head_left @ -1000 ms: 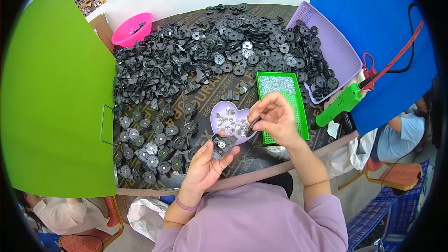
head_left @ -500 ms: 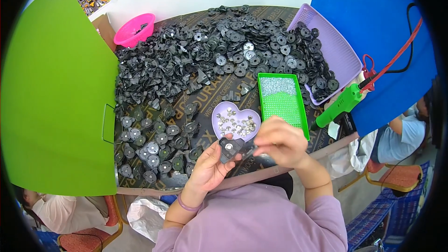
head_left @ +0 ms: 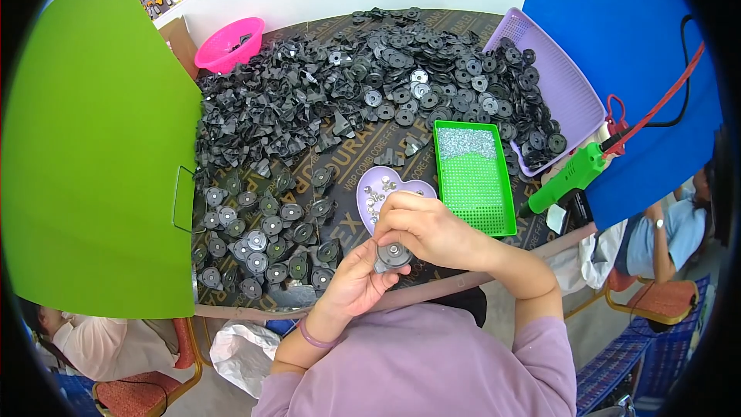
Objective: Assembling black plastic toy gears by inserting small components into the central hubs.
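My left hand (head_left: 353,284) grips a black plastic part (head_left: 381,268) from its left side and from below. On top of that part lies a round black disc (head_left: 395,254) with a small silver centre. My right hand (head_left: 432,232) reaches over from the right, its fingertips pinching the disc's upper edge. Just beyond both hands stands a purple heart-shaped dish (head_left: 364,198) of small round metal pieces, partly covered by my right hand. A green tray (head_left: 475,189) with a perforated grid sits to its right, with many small silvery pieces (head_left: 467,141) gathered at its far end.
Loose black parts (head_left: 270,108) and black discs (head_left: 432,62) heap across the table's back. Assembled parts (head_left: 270,225) lie at left. A purple basket (head_left: 567,89), pink basket (head_left: 224,37) and green electric screwdriver (head_left: 567,179) stand around. Green (head_left: 93,147) and blue (head_left: 625,54) panels flank the table.
My right hand has moved left and down to my left hand. The disc now covers the held part, where a round silver piece showed before. The view has shifted slightly.
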### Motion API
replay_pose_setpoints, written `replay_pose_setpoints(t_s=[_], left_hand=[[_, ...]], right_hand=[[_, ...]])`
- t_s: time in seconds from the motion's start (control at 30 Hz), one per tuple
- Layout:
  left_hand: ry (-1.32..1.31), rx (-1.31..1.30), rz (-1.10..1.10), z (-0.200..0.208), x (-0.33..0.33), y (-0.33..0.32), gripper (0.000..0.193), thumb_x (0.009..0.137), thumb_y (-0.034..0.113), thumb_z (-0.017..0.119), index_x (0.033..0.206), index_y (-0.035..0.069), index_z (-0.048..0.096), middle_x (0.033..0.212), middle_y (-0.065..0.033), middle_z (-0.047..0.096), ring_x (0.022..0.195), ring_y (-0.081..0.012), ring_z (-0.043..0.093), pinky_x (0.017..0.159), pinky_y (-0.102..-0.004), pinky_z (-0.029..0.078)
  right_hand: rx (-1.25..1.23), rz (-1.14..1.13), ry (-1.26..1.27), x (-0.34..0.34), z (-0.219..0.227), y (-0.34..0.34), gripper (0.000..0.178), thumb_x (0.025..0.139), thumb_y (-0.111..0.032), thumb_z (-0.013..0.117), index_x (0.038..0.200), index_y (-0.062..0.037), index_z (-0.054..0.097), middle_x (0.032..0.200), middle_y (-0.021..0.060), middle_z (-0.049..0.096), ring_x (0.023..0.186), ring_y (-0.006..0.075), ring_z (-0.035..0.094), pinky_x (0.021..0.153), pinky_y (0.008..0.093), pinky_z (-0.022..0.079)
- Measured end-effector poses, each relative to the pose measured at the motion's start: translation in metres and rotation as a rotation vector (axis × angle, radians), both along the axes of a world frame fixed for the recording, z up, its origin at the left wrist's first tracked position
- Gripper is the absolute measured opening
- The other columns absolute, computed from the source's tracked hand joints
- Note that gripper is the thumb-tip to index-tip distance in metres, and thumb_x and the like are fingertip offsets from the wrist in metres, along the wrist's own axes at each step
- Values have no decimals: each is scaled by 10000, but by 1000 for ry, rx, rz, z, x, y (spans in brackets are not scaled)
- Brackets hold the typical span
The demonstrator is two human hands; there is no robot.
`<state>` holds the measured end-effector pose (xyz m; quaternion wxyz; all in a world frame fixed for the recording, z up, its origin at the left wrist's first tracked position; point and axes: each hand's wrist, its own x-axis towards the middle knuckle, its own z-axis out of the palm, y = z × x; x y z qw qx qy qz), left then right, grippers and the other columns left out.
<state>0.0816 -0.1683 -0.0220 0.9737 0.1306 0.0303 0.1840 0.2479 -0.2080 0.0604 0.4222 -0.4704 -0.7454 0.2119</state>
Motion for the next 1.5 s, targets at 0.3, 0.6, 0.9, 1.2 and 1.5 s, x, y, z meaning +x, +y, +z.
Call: replay_pose_setpoints(t_s=[0.3, 0.6, 0.9, 1.2, 1.5], left_hand=[[-18, -45, 2, 8, -3, 4, 353, 943, 249, 424, 1183, -10, 426, 1087, -158, 568, 960, -283, 610, 766, -305, 564], [-49, 37, 26, 4, 3, 2, 369, 902, 232, 519, 1190, 15, 445, 1085, -64, 572, 958, -167, 589, 810, -308, 523], [75, 235, 147, -9, 1, -4, 393, 901, 239, 533, 1213, 10, 460, 1106, -51, 570, 977, -139, 567, 829, -273, 467], [418, 426, 577, 10, -28, 13, 439, 926, 152, 459, 1339, 62, 341, 1243, -92, 479, 1066, -209, 515, 867, -338, 436], [368, 373, 557, 11, -51, 11, 402, 871, 89, 529, 1255, 58, 416, 1206, -87, 476, 1061, -201, 505, 862, -326, 422]], right_hand=[[261, -82, 9, 14, 5, -6, 238, 658, -85, 736, 866, -38, 631, 887, 74, 584, 800, 247, 573, 674, 330, 462], [468, 67, -312, 13, -12, -27, 291, 678, -103, 650, 940, 16, 610, 1034, 139, 581, 938, 288, 567, 748, 385, 462], [649, -99, -625, -7, -22, -37, 255, 638, -115, 643, 849, 14, 582, 995, 170, 591, 910, 297, 570, 770, 405, 494], [312, -217, -593, 19, -59, 105, 204, 660, -65, 613, 839, -25, 522, 857, 110, 545, 843, 283, 526, 729, 379, 433], [-1, -162, -821, 18, -90, 162, 271, 627, -151, 722, 839, -20, 615, 907, 116, 586, 918, 279, 551, 788, 382, 450]])
